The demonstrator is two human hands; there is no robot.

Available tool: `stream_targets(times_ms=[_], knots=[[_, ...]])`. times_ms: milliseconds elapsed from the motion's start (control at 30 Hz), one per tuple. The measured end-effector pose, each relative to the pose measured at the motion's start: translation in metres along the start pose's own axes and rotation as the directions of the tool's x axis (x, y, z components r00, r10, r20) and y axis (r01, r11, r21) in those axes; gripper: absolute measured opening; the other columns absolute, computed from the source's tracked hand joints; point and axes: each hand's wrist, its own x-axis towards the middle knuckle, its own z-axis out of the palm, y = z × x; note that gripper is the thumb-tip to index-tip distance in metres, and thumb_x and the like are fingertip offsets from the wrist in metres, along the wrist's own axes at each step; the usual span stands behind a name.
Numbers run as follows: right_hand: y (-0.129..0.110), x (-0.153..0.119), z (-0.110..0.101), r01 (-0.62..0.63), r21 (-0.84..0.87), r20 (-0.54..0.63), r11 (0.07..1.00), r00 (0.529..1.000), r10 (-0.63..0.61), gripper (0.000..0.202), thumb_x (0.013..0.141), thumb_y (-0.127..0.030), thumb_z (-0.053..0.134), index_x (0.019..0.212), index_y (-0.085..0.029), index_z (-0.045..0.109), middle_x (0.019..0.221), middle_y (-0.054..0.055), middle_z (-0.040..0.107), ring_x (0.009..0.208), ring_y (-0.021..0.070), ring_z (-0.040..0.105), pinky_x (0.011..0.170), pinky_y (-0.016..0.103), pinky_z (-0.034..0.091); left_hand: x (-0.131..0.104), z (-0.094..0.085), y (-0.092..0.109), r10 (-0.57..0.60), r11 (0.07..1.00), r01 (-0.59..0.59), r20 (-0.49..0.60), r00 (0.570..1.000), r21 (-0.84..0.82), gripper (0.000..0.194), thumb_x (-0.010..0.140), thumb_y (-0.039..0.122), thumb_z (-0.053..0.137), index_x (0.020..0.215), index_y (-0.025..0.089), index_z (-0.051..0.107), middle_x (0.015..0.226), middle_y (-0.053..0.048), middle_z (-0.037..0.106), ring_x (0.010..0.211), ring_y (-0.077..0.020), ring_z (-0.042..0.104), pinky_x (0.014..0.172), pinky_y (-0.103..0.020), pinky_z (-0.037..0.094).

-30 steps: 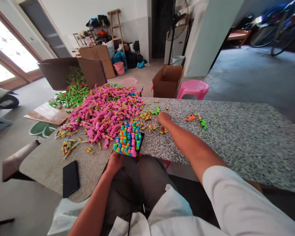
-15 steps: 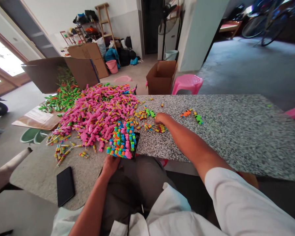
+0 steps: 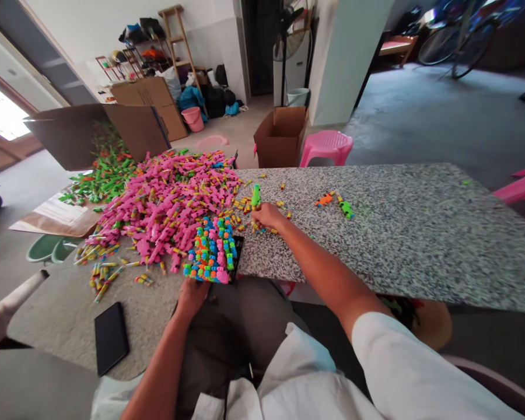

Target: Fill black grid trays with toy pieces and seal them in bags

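Note:
My left hand (image 3: 193, 294) grips the near edge of a black tray (image 3: 239, 251) at the table's front edge, above my lap; its fingers are partly hidden underneath. Rows of small blue, green, orange and pink plastic pieces (image 3: 212, 249) stand in that tray. Over the table, my right hand (image 3: 268, 216) is closed on a green plastic figure (image 3: 256, 195), held upright. Small yellow-and-red sticks (image 3: 240, 219) lie scattered beneath and beside this hand. A large heap of pink plastic figures (image 3: 175, 195) covers the table left of the tray.
An orange figure (image 3: 324, 200) and another green figure (image 3: 346, 208) lie right of my hand. At the left, green figures (image 3: 107, 169) spill from a cardboard box (image 3: 61, 137). A black phone (image 3: 111, 338) rests near the left edge. Behind the table stand an open carton (image 3: 276, 146) and a pink stool (image 3: 326, 146).
My right hand has moved left and lifted the green figure upright from the scattered sticks. My left hand still holds the tray. The whole view has shifted slightly.

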Motion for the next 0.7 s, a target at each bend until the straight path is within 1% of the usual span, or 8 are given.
stream_targets(times_ms=[67, 100, 167, 233, 367, 533, 600, 700], knots=[[-0.007, -0.012, 0.025, 0.106, 0.182, 0.086, 0.978, 0.989, -0.123, 0.023, 0.099, -0.032, 0.063, 0.094, -0.014, 0.077, 0.082, 0.008, 0.077, 0.067, 0.0187, 0.07, 0.067, 0.026, 0.054, 0.001, 0.0, 0.0, -0.008, 1.0, 0.008, 0.002, 1.0, 0.013, 0.043, 0.088, 0.049, 0.062, 0.118, 0.024, 0.079, 0.12, -0.007, 0.081, 0.115, -0.0345, 0.073, 0.098, -0.042, 0.06], [-0.009, -0.017, 0.037, 0.141, 0.192, 0.109, 0.971, 0.98, -0.164, 0.022, 0.099, -0.031, 0.063, 0.091, -0.015, 0.076, 0.078, 0.007, 0.075, 0.066, 0.0181, 0.069, 0.066, 0.026, 0.053, 0.001, 0.0, 0.0, -0.006, 1.0, 0.006, 0.009, 1.0, 0.008, 0.044, 0.088, 0.05, 0.061, 0.118, 0.023, 0.079, 0.118, -0.007, 0.082, 0.113, -0.0341, 0.074, 0.096, -0.041, 0.06], [-0.012, -0.024, 0.055, 0.206, 0.119, 0.12, 0.971, 0.968, -0.22, 0.02, 0.097, -0.03, 0.065, 0.09, -0.016, 0.076, 0.073, 0.005, 0.073, 0.069, 0.0188, 0.069, 0.068, 0.025, 0.05, 0.001, 0.0, 0.001, 0.003, 1.0, -0.003, 0.026, 1.0, -0.01, 0.044, 0.088, 0.05, 0.06, 0.117, 0.023, 0.079, 0.113, -0.007, 0.082, 0.107, -0.0329, 0.075, 0.093, -0.039, 0.061], [-0.011, -0.028, 0.066, 0.259, 0.027, 0.12, 0.965, 0.958, -0.261, 0.019, 0.097, -0.033, 0.066, 0.094, -0.017, 0.077, 0.077, 0.005, 0.075, 0.077, 0.02, 0.07, 0.07, 0.024, 0.048, 0.0, 0.0, 0.001, 0.007, 1.0, -0.006, 0.032, 0.999, -0.018, 0.043, 0.089, 0.051, 0.059, 0.114, 0.023, 0.08, 0.109, -0.006, 0.083, 0.103, -0.0316, 0.076, 0.089, -0.038, 0.061], [-0.007, -0.029, 0.072, 0.339, -0.122, 0.105, 0.933, 0.939, -0.328, 0.023, 0.1, -0.035, 0.063, 0.106, -0.017, 0.076, 0.097, 0.009, 0.078, 0.087, 0.0222, 0.07, 0.073, 0.025, 0.045, -0.001, 0.0, 0.003, 0.002, 1.0, -0.002, 0.022, 1.0, -0.006, 0.042, 0.088, 0.052, 0.058, 0.11, 0.023, 0.08, 0.103, -0.007, 0.083, 0.102, -0.0315, 0.075, 0.084, -0.036, 0.061], [-0.008, -0.032, 0.072, 0.379, -0.255, 0.111, 0.889, 0.925, -0.363, 0.028, 0.102, -0.038, 0.061, 0.117, -0.017, 0.073, 0.109, 0.012, 0.078, 0.097, 0.024, 0.071, 0.08, 0.026, 0.046, 0.0, -0.001, 0.003, -0.039, 0.999, 0.039, 0.012, 0.999, 0.024, 0.042, 0.084, 0.052, 0.06, 0.106, 0.022, 0.08, 0.095, -0.008, 0.082, 0.097, -0.0318, 0.076, 0.078, -0.035, 0.061], [-0.01, -0.034, 0.073, 0.377, -0.282, 0.108, 0.882, 0.926, -0.361, 0.033, 0.104, -0.042, 0.059, 0.122, -0.018, 0.071, 0.113, 0.013, 0.078, 0.101, 0.0245, 0.071, 0.082, 0.026, 0.047, 0.0, 0.0, 0.002, -0.047, 0.998, 0.046, 0.009, 0.999, 0.042, 0.043, 0.084, 0.053, 0.06, 0.105, 0.021, 0.08, 0.095, -0.008, 0.082, 0.097, -0.0319, 0.076, 0.08, -0.036, 0.06], [-0.013, -0.035, 0.075, 0.329, -0.33, 0.086, 0.885, 0.944, -0.319, 0.041, 0.106, -0.047, 0.055, 0.132, -0.018, 0.066, 0.117, 0.014, 0.077, 0.103, 0.0257, 0.072, 0.082, 0.028, 0.048, 0.001, 0.0, 0.002, -0.063, 0.995, 0.063, 0.007, 0.998, 0.082, 0.043, 0.085, 0.052, 0.059, 0.104, 0.021, 0.081, 0.094, -0.008, 0.082, 0.099, -0.0319, 0.076, 0.082, -0.036, 0.06]])
